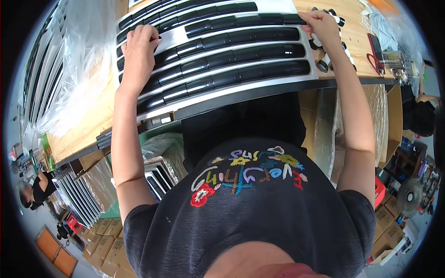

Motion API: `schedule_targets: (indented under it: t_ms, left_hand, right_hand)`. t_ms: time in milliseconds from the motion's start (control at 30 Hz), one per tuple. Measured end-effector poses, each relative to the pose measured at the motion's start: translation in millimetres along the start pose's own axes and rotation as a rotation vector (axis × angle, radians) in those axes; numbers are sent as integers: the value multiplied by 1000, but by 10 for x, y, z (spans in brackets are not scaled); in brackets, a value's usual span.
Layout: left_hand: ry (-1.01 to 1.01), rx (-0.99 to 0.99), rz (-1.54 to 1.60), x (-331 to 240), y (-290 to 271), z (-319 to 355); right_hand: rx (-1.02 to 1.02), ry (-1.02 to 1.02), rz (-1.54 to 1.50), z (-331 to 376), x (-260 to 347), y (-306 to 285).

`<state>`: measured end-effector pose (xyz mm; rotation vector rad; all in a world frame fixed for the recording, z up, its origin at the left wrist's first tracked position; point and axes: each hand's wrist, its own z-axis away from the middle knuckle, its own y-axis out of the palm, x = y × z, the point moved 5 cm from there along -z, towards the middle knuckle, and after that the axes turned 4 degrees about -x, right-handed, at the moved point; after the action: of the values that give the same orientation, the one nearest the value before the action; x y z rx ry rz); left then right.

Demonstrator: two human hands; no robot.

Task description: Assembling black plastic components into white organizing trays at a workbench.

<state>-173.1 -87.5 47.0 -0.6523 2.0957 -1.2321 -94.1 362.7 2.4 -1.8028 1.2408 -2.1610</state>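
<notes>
Two hands grip one silver car grille [222,55] on a wooden workbench [88,125]. The left hand [139,48] clutches a slat; the right hand [322,25] pinches its corner. One pair of red scissors [374,58] lies nearby.

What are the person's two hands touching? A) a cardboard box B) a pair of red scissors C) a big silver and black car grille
C: the left hand and right hand both rest on the silver and black grille lying on the wooden table.

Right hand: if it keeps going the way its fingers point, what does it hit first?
The right hand points left along the grille. It would probably just slide along the black slat under its fingertips; nothing else shows in that line, though depth is unclear.
</notes>
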Motion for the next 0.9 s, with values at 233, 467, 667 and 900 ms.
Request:
schedule_targets:
  t_ms: [233, 467, 667, 900]
  left_hand:
    - [-280, -314, 979, -731, 34, 146]
    - [-422, 101, 1306, -1795, 523, 28]
    - [-187, 95, 1193, -2407, 948, -483]
    - [-52, 280, 1155, -2625, 1349, -912]
  right_hand:
    - [2, -369, 334, 265, 564, -64]
    - [126, -93, -4, 1205, 553, -439]
    - [78, -539, 197, 1598, 823, -408]
    - [116, -184, -36, 1395, 431, -607]
